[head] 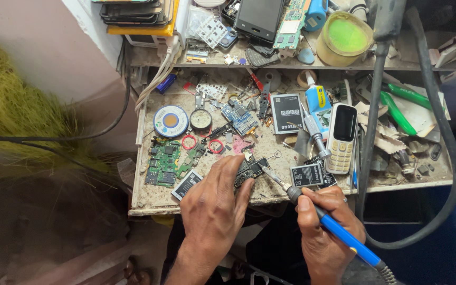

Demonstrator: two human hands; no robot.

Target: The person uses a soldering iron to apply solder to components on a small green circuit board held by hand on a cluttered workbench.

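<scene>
Cluttered, grimy workbench [207, 196] under a shelf [344, 64], wall and yellow fibres at far left. Left to right on bench: green circuit board [163, 162], solder reel [171, 121], round tin [201, 120], blue board [239, 118], black battery [286, 113], glue bottle [318, 104], white keypad phone [342, 138], green pliers [397, 111]. On shelf: dark phone [258, 18], yellow-green tub [345, 37]. Left hand [215, 206] flat on bench front, fingers pressed down on small dark board [251, 168], pinning it rather than gripping it; board at front centre of bench, partly hidden. Right hand [327, 228] closed round blue-handled soldering iron [333, 228], tip angled up-left, apparently touching the small board's right edge; contact not clear. Second battery [306, 174] just right of tip.
</scene>
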